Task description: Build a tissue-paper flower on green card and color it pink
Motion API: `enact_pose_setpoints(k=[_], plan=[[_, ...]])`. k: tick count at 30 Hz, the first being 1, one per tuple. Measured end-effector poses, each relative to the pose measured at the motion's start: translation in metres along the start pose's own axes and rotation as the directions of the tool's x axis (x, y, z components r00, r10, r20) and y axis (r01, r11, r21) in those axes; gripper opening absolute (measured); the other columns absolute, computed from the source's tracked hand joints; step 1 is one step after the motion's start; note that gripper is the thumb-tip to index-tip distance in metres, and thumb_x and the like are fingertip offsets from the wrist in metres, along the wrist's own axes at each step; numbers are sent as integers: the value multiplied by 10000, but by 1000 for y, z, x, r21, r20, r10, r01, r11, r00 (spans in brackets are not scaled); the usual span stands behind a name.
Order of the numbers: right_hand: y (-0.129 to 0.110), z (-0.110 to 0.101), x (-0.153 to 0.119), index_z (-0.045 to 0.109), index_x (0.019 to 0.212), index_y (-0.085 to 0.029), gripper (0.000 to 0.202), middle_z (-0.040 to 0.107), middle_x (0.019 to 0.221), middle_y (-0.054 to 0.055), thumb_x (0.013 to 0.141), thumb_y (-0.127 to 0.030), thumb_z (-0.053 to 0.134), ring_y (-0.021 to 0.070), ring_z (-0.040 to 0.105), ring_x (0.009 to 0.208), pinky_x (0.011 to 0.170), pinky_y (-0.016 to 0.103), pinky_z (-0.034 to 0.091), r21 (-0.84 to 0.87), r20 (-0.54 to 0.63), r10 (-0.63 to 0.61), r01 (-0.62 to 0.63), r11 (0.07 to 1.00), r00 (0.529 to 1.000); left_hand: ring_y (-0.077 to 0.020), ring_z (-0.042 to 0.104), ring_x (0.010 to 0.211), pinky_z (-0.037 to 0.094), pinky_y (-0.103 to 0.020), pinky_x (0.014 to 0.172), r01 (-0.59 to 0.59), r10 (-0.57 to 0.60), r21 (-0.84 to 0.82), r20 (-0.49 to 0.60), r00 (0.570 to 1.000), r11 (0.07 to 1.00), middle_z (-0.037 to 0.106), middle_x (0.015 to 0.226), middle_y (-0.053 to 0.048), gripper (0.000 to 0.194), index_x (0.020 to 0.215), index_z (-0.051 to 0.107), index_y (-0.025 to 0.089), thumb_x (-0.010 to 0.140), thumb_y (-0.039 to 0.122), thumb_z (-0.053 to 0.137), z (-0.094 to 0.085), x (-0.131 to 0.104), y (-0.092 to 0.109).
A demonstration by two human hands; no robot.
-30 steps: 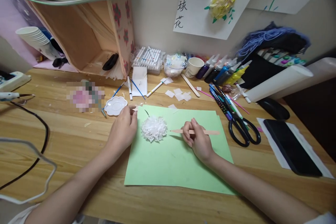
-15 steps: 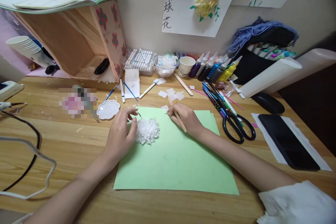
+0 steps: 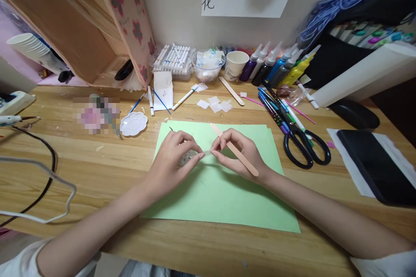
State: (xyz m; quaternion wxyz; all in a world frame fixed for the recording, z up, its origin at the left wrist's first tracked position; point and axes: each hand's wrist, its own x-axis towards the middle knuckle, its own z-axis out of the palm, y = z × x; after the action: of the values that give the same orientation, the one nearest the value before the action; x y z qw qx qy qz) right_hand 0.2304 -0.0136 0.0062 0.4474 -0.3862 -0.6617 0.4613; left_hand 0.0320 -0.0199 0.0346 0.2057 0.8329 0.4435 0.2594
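Over the green paper (image 3: 234,199), my left hand (image 3: 177,158) and my right hand (image 3: 238,151) meet nearly fingertip to fingertip. A small white paper piece (image 3: 207,153) is pinched between them, each hand on one end. My right hand also holds a wooden craft stick (image 3: 242,158) that slants across its fingers. Beneath my left hand lies the ruffled white paper flower (image 3: 187,157), mostly hidden. Loose white paper squares (image 3: 214,104) lie on the table beyond the green sheet.
Black-handled scissors (image 3: 297,151) and pens lie to the right, with a phone (image 3: 370,164) farther out. A white palette (image 3: 133,124) is at the left. Along the wall stand markers (image 3: 175,58), a paper cup (image 3: 235,66) and paint bottles (image 3: 273,67). Cables curve at far left.
My left hand has moved right, off the flower's side and over it. My right hand has lifted a paper square from the sheet's far edge, and both hands now hold it. The view has tilted down.
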Motion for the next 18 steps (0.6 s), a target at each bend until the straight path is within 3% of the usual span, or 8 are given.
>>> enact_pose_setpoints(k=[3,5,8,10,13,18], plan=[[4,-1,-2,456,773,-200,181,579,767,1,792,-225,635,123,563,691,661,256,446,51,61,18,-21,998,998,-169,502,874,394,-319,783,67,-68,-15,-44,997,998,574,876,-30,87,812,631,203,852,257,575,5,-13,4],[6,-4,-6,492,767,-193,184,555,727,-3,866,-341,539,118,526,646,623,255,416,58,90,4,-10,998,996,-175,503,868,389,-330,777,86,-84,26,-74,994,996,583,875,-31,71,792,639,210,833,252,598,9,-23,6],[7,-7,-11,546,720,-182,465,477,600,-14,954,-467,262,107,438,539,559,257,355,60,131,-80,73,996,988,-184,499,852,380,-351,774,91,-77,127,-111,991,988,601,904,-35,67,750,654,219,803,254,629,15,-32,6],[7,-8,-13,556,673,-177,551,427,544,-21,969,-460,187,101,401,502,546,255,339,46,202,-156,150,988,967,-184,493,830,380,-352,759,104,-80,180,-140,987,978,608,910,-38,70,735,659,218,792,251,636,17,-34,5],[8,-6,-12,539,648,-173,523,435,536,-19,985,-377,196,97,403,505,557,244,344,1,316,-246,259,966,916,-176,482,787,391,-335,729,124,-85,218,-181,980,968,605,873,-41,64,729,660,210,781,243,642,19,-33,3],[12,-1,-7,534,717,-176,417,538,615,12,980,-314,242,115,470,575,597,248,368,-123,403,-260,333,935,878,-177,483,772,402,-325,717,138,-83,249,-221,972,959,591,841,-40,55,733,649,204,774,239,645,20,-32,2]])
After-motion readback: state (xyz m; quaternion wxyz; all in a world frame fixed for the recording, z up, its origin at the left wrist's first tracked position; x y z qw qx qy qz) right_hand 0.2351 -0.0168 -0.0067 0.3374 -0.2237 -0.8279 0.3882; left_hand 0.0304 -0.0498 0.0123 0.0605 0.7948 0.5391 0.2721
